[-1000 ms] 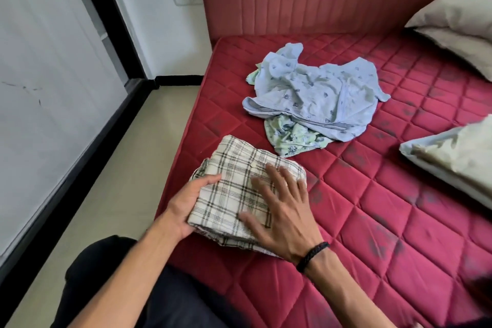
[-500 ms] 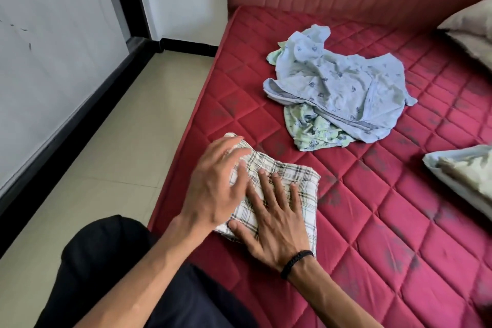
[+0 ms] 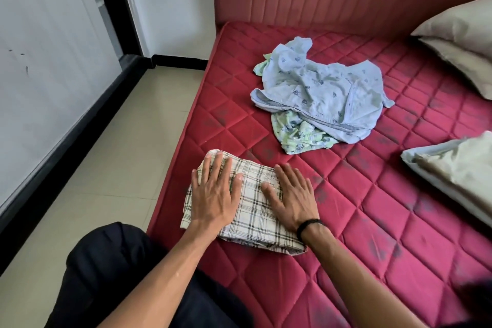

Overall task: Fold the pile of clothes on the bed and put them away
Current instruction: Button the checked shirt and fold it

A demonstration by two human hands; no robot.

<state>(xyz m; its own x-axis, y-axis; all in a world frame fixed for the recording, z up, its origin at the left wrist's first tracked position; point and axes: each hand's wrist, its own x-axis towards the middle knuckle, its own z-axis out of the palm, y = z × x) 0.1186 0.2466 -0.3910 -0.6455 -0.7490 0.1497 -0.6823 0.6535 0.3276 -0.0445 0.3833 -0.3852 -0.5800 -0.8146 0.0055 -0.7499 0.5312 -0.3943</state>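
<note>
- A pale tiled floor [image 3: 106,173] runs along the left, beside a white panel with a black base strip.
- The left hand [image 3: 213,194] lies flat, fingers straight and spread, pressing the left half of the folded plaid garment [image 3: 253,210] — nothing clenched.
- That garment sits on the red quilted mattress [image 3: 346,208], near its left edge.
- The right hand [image 3: 292,197], a black band at the wrist, also rests flat and unclenched on the garment's right half.
- Further back lies the unfolded pile: a light blue printed garment [image 3: 319,90] draped over a pale green one [image 3: 298,133], well apart from the plaid one.
- Pillows [image 3: 458,34] lie at the right edge.
</note>
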